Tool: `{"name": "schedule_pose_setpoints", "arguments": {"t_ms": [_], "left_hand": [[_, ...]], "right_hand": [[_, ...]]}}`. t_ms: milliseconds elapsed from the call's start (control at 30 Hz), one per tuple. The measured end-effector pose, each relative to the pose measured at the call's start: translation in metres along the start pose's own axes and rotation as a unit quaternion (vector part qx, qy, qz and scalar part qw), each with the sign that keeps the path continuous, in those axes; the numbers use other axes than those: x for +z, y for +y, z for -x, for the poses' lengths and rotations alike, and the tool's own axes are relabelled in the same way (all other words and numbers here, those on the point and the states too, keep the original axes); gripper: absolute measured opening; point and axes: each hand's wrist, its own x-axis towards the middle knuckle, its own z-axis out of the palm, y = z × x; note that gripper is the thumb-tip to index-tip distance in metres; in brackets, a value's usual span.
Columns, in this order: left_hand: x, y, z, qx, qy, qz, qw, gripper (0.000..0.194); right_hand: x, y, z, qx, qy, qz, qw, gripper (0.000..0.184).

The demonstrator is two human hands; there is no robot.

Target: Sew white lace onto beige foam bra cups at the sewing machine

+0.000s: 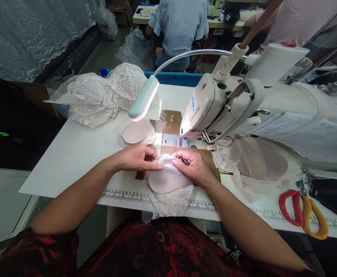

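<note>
Blue lettering on the white sewing machine (205, 104) reads "JUKI"; the writing on the paper sheets (292, 127) along its body is too small to read. A ruler strip (122, 194) with printed numbers runs along the near edge of the counter (61, 165). Partly covering it, the lace piece (165, 181) lies before the machine. The left hand (145, 158) pinches its upper edge between thumb and fingers; the right hand (190, 163), closed on the same edge, also holds a slim dark tool (182, 158), perhaps tweezers.

Left hand (141, 158), right hand (195, 167) hold lace (172, 204) — right also tweezers (182, 159), perhaps.
</note>
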Motion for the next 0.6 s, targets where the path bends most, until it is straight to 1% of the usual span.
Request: {"name": "schedule_pose_setpoints", "arguments": {"t_ms": [67,100,167,233,300,400,467,600], "left_hand": [[0.009,-0.001,-0.003,-0.023,-0.048,0.062,0.997,0.037],[0.014,-0.001,-0.006,-0.021,-0.054,0.099,0.993,0.036],[0.025,-0.002,-0.012,0.005,-0.037,0.167,0.985,0.035],[0.033,-0.004,-0.017,0.032,-0.013,0.208,0.978,0.034],[0.037,-0.006,-0.020,0.039,0.004,0.229,0.973,0.035],[0.039,-0.007,-0.020,0.038,0.018,0.243,0.969,0.031],[0.039,-0.007,-0.021,0.038,0.021,0.254,0.966,0.029],[0.043,-0.006,-0.023,0.049,0.038,0.277,0.959,0.028]], "right_hand": [[0.001,0.000,0.001,-0.008,-0.001,-0.013,1.000,0.025],[0.002,0.000,0.001,-0.014,0.000,-0.013,1.000,0.027],[0.003,0.001,0.002,-0.029,0.004,0.001,1.000,0.030],[0.003,0.001,0.002,-0.037,0.010,0.022,0.999,0.031],[0.002,0.001,0.003,-0.034,0.021,0.035,0.999,0.028],[0.000,0.003,0.004,-0.023,0.052,0.024,0.998,0.021],[-0.002,0.006,0.004,-0.015,0.063,-0.002,0.998,0.027],[-0.008,0.010,0.005,0.000,0.036,-0.042,0.998,0.039]]}}
